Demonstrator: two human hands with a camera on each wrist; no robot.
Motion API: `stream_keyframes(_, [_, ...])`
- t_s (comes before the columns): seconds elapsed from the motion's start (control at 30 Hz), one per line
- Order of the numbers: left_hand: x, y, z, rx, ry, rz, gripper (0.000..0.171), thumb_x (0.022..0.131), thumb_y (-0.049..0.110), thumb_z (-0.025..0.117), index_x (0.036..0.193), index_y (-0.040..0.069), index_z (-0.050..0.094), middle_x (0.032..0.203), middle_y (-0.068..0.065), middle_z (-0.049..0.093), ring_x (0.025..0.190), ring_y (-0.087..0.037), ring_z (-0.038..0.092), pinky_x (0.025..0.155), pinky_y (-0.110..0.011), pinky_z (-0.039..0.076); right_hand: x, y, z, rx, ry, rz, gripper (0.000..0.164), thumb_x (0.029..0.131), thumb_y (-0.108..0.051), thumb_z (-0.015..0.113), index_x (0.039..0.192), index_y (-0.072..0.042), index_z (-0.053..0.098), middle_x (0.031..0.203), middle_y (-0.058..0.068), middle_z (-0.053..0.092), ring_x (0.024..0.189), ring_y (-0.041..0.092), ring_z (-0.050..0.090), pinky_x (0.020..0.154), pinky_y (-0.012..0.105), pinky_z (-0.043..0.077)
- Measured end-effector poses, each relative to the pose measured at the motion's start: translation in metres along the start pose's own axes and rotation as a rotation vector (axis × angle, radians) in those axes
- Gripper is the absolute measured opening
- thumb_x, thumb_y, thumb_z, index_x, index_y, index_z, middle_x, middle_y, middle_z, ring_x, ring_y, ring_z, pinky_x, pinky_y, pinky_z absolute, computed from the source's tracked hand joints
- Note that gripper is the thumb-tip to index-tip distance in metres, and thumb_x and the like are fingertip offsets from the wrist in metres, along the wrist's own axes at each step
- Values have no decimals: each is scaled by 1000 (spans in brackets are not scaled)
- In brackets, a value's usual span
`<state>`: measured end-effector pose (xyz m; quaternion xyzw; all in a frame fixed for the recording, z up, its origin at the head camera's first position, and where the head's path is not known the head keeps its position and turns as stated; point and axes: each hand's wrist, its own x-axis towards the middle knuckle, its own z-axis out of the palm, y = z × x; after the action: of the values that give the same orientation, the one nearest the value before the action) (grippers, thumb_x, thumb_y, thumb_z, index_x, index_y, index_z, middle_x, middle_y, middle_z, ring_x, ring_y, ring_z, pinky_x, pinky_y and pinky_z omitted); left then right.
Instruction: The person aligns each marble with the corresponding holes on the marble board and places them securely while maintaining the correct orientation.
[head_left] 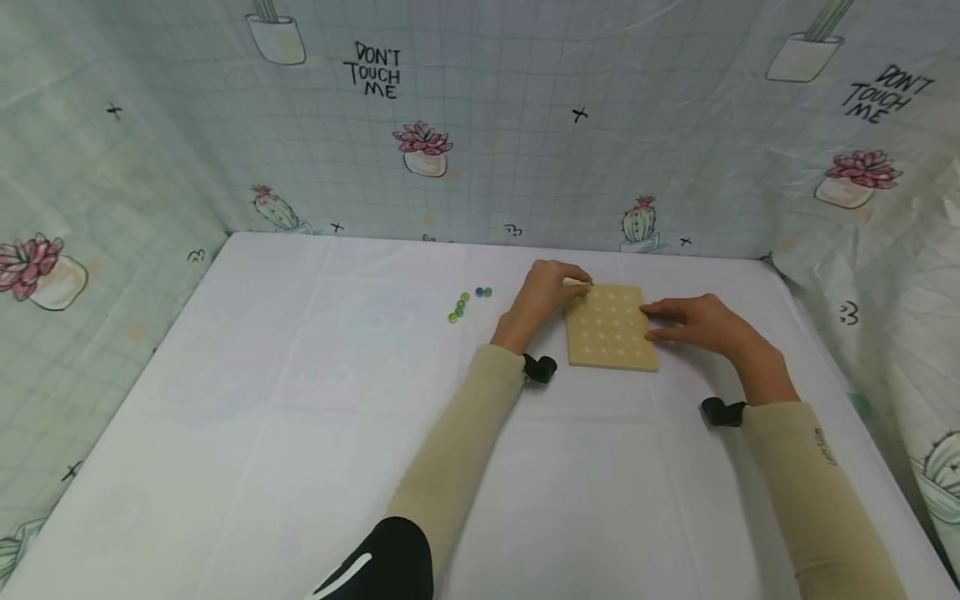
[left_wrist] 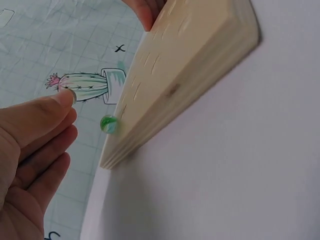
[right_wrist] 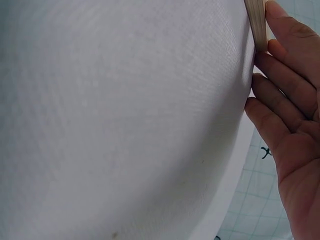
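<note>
From the head, the left hand (head_left: 543,293) bends over the wooden board's (head_left: 611,329) far left corner, thumb and finger a bit apart. The right hand (head_left: 701,323) touches the board's right edge, thumb and finger spread. The board sits right of the middle, near the table's (head_left: 337,467) far edge; it has rows of pale spots. Little marbles (head_left: 460,312) lie to its left.

The left wrist view clearly shows a green marble (left_wrist: 108,124) on the board's corner, just beside the left fingertips, and a dark mark (left_wrist: 173,90) on its side, hidden from the head.

The right wrist view shows the right hand's lower fingers nearly straight.

Pale green gridded sheeting (head_left: 495,167) printed with potted cacti (head_left: 640,223) and black lettering (head_left: 377,70) hangs around the white rectangular tabletop (head_left: 300,450).
</note>
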<state>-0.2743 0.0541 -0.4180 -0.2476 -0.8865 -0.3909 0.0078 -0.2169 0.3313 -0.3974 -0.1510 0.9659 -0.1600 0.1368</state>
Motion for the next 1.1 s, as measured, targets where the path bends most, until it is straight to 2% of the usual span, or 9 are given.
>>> stream_keyframes(0.2, [9,5,8,13,-41,-69,20,94,26,74,112,19,80,123,3,73,124,-17,58,107,-25,44,0,2,-1,-9,17,-19,63,92,-47,74,141,-9,61,140,19,60,130,43,54,105,61,44])
stream_keyframes(0.4, [13,7,16,-35,-41,-102,18,95,25,74,110,18,81,121,2,73,121,-16,61,101,-24,48,2,6,0,-2,26,-20,63,92,-47,74,141,-10,62,141,18,60,130,42,54,106,61,43])
stream_keyframes(0.53, [14,8,22,-22,-42,-116,17,94,26,74,108,18,81,116,2,74,116,-17,61,98,-25,49,1,7,2,4,23,-17,64,92,-48,73,142,-10,61,141,18,59,131,43,54,107,61,43])
stream_keyframes(0.6, [14,10,22,-3,-51,-126,18,94,26,74,108,18,81,113,3,75,115,-17,59,97,-24,49,0,6,2,4,21,-19,64,92,-49,73,142,-10,61,141,18,59,131,42,54,106,61,43])
stream_keyframes(0.83, [18,13,18,1,-73,-130,17,93,24,76,106,16,81,103,5,76,103,-10,65,87,-18,51,0,4,1,-13,34,-37,62,92,-46,74,140,-9,63,139,18,61,129,42,56,105,60,45])
stream_keyframes(1.1, [21,16,16,-8,-105,-184,15,93,22,77,105,16,81,105,5,75,102,-10,66,84,-20,53,1,1,0,9,28,-17,61,91,-45,75,139,-9,64,139,18,61,129,41,56,105,60,45])
